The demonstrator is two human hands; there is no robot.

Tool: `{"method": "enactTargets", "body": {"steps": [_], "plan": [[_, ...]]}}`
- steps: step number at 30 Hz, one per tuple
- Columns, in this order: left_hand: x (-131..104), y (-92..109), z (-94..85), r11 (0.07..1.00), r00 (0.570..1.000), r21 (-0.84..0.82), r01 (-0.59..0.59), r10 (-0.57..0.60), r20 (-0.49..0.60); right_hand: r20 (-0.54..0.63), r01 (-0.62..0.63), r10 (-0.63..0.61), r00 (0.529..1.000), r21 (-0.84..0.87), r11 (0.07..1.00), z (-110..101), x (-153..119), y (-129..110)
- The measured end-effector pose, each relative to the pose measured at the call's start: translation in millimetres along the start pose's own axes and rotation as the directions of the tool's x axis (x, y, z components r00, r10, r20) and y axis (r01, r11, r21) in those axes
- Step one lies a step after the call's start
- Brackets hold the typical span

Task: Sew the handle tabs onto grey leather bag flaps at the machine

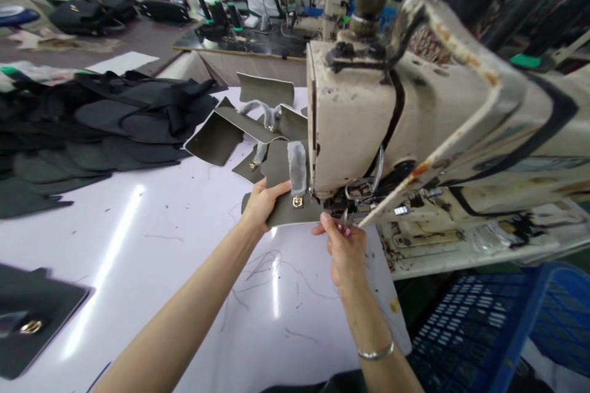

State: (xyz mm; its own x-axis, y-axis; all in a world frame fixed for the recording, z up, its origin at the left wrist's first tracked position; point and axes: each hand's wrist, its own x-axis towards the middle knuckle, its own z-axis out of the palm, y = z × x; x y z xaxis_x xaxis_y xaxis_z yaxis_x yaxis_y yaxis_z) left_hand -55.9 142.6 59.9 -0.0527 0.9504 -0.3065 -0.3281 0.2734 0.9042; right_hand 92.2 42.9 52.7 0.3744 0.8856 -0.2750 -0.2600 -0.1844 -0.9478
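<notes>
Head view: Panel Supported by Both Hands at the Sewing Head

The workpiece, a flat olive-grey panel with a pale edge (282, 210), lies on the smooth white worktop (175, 295), its right side beside the needle area of the worn cream metal sewing machine (359, 123). The left hand (262, 201) rests on the panel with fingers extended, gripping nothing; one digit reaches the film-wrapped grey strap (297, 166). This placement presumably keeps the panel flat and correctly angled. The gold metal clasp (298, 201) faces upward at the strap's near end, clear of the fingers; the film probably guards the strap against scuffing.

The right hand (348, 252) is at the panel's near corner, its fingers curled around a small pointed metal tool (345, 220), apparently thread snips. Holding the tool there likely leaves the leading fingertip free to steady the edge.

Similar olive-grey panels (267, 91) lie loosely overlapped behind the workpiece, seemingly within reach. Black flat-cut pieces (138, 110) are piled to the left, apart from the sewing area. Loose threads (276, 270) lie in front of the panel
</notes>
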Motion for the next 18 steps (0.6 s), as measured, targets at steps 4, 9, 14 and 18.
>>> {"method": "enactTargets", "body": {"steps": [4, 9, 14, 18], "plan": [[-1.0, 0.8, -0.2, 1.000, 1.000, 0.017, 0.007, -0.007, -0.007, -0.018, 0.009, -0.009, 1.000, -0.007, 1.000, 0.6, -0.7, 0.5], [-3.9, 2.8, 2.1, 1.000, 1.000, 0.010, -0.005, 0.005, -0.012, -0.009, 0.010, -0.010, 1.000, -0.002, 1.000, 0.1, 0.1, 1.9], [-5.3, 3.8, 4.8, 1.000, 0.999, 0.009, -0.015, 0.016, -0.032, -0.027, 0.001, -0.001, 1.000, -0.009, 1.000, 0.4, 0.6, 3.5], [-6.8, 4.6, 5.9, 0.999, 0.998, 0.019, -0.041, 0.042, -0.046, -0.049, 0.033, -0.036, 0.998, -0.062, 0.998, 2.6, -3.4, 4.7]]}}
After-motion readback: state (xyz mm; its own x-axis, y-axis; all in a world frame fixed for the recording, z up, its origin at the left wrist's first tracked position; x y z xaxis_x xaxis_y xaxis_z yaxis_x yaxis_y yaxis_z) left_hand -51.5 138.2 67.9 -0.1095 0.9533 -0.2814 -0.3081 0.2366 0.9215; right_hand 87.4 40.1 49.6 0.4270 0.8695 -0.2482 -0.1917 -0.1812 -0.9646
